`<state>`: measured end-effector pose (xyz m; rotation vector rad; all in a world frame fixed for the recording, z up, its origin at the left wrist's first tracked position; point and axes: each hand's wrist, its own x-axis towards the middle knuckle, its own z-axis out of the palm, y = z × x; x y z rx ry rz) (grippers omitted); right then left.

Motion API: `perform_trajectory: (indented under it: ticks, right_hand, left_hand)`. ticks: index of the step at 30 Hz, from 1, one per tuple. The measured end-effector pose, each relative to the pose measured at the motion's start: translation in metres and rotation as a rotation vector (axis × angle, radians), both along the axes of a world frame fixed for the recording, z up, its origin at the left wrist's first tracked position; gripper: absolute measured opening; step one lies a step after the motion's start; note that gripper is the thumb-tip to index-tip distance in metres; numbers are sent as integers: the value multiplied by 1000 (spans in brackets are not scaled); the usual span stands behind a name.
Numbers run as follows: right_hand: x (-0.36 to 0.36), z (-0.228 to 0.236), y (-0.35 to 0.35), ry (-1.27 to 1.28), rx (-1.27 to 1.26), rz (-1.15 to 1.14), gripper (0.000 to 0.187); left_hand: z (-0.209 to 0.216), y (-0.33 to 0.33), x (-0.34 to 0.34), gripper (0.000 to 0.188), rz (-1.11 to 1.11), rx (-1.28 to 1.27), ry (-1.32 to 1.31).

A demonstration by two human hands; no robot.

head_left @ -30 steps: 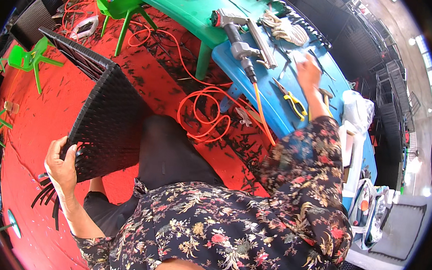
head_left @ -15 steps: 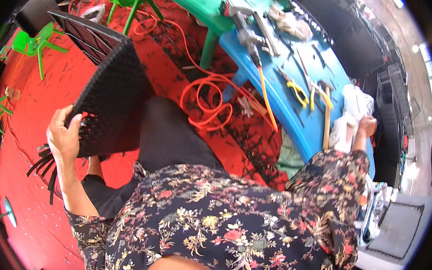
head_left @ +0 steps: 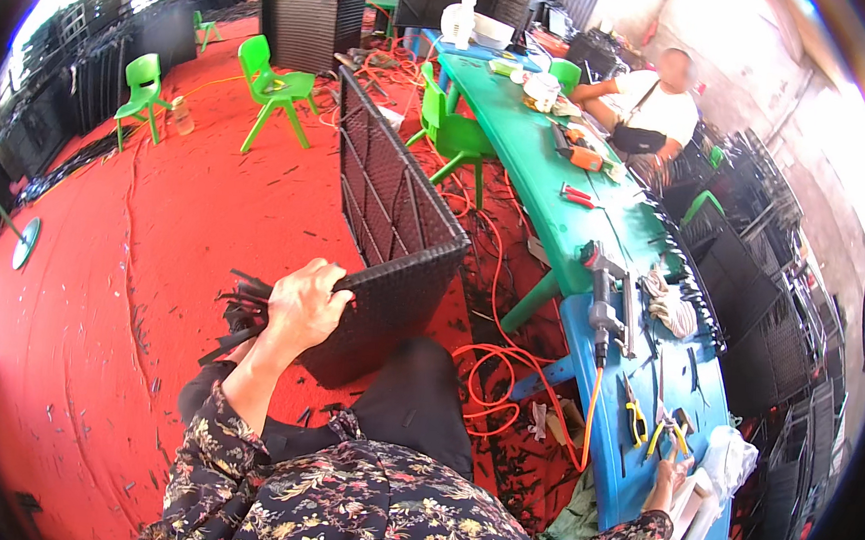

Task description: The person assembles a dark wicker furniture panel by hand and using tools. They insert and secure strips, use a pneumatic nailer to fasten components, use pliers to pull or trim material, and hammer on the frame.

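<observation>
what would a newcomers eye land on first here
Most likely the bright red floor covering filling the left and middle of the view, with small green plastic chairs standing on it farther back. Next comes the black woven furniture section in the centre, the left hand on its edge. At right, the pneumatic nail gun with its orange hose stands out on the blue table.

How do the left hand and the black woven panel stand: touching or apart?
Touching. The head view shows the left hand with its fingers on the edge of the black woven panel, no gap between.
</observation>
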<state>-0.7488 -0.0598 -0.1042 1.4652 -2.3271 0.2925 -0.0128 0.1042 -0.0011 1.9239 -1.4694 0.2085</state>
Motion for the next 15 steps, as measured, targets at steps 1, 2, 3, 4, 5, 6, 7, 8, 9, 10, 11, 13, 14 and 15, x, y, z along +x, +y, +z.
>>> perform_trajectory:
  ticks: [1,2,3,4,5,6,7,8,9,10,11,13,14,15]
  right_hand:
    - [2,0,-3,-13,-11,-2,41]
    - [1,0,-5,-25,-28,-8,41]
    - [-1,1,-5,-39,-46,-9,41]
    - [-4,2,-4,-50,-63,-10,41]
    - [-8,6,-7,-65,-100,-10,41]
    - [-12,10,-12,-77,-149,-16,41]
    - [-18,19,-18,-89,-223,-36,41]
    - [-25,32,-29,-102,-330,-81,41]
    - [-31,46,-46,-119,-445,-162,41]
    - [-22,62,-58,-142,-515,-286,48]
    - [-28,76,-61,-149,-554,-291,60]
    - [44,119,-66,-332,-681,1,54]
    - [51,128,-72,-259,-725,149,54]
    - [68,133,-77,-369,-723,254,51]
  left_hand:
    - [1,1,2,24,-1,-16,-16]
    - [1,1,4,21,-9,-34,-28]
    - [0,0,5,19,-16,-52,-42]
    - [-2,1,5,18,-18,-63,-41]
    - [-1,1,5,17,-19,-80,-51]
    - [-1,1,5,20,-10,-59,-19]
    - [-2,0,5,24,-8,-36,15]
    - [-3,0,4,24,-11,-34,10]
    - [-2,0,4,24,-8,-35,7]
    - [-3,-2,4,24,-5,-34,-1]
    - [-5,-7,4,25,-20,-32,5]
    - [-10,-4,8,25,-13,-87,-66]
    - [-16,-5,10,26,-10,-128,-125]
    - [-18,-6,12,27,1,-79,-112]
